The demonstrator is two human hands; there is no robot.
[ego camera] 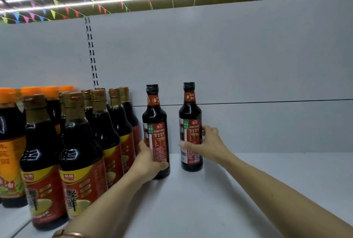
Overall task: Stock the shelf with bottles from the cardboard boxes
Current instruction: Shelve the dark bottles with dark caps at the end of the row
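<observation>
your left hand [148,158] and right hand [207,142] each grip a black-capped bottle [155,123] standing on the shelf [248,190]; much space remains beside the gold-capped rows [103,123].

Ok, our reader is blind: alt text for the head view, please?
Two hands each grip a dark bottle upright on a white shelf: left hand on the left bottle, right hand on the right bottle. Gold-capped bottles crowd the left.

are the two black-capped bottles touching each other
Apart. The head view shows bare white backboard between the left bottle and the right bottle, from cap to base.
</observation>
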